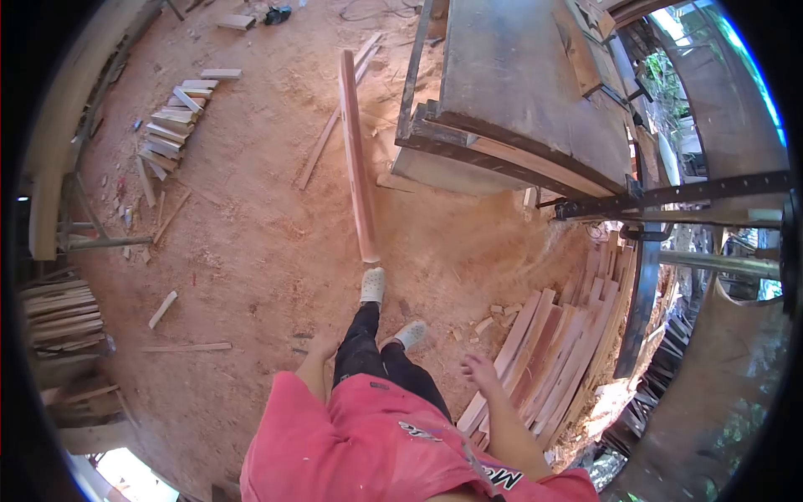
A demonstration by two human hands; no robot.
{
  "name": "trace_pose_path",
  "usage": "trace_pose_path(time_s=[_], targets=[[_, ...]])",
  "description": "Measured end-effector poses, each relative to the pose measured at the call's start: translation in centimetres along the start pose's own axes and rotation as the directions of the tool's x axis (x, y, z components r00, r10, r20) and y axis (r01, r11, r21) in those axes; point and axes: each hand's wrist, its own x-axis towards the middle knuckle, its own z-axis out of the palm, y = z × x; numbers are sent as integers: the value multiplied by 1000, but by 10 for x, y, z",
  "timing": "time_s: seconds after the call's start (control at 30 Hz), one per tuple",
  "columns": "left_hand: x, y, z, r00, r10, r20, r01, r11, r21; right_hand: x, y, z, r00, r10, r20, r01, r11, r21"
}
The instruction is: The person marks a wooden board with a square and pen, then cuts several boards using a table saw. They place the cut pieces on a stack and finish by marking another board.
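My right hand (479,370) hangs with its fingers apart and nothing in it. The nearest things to it are long sawn planks (539,356) stacked on the ground to the right. My left hand (324,345) is low beside my left thigh, its fingers too indistinct to read; I see nothing held in it. Ahead of my front foot is a long reddish wooden beam (355,159), its near end close to the toe of a light perforated clog (373,285). The beam passes over a thin wooden strip (321,146).
A large table-like machine (527,92) with a dark flat top stands ahead on the right. Short wood pieces (171,125) lie in a row at the far left. Another wood stack (63,314) is at the left edge. Sawdust covers the ground, with loose offcuts (163,309) on it.
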Motion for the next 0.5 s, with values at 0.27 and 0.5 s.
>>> trace_pose_path(time_s=[0.27,0.5], targets=[[-60,-10,-46,970,-200,139,228,945,-234,29,46,-91,998,-42,-36,47,986,160],[-67,-47,-22,976,-94,-198,53,978,-203,18,58,-118,981,-189,-39,193,951,240]])
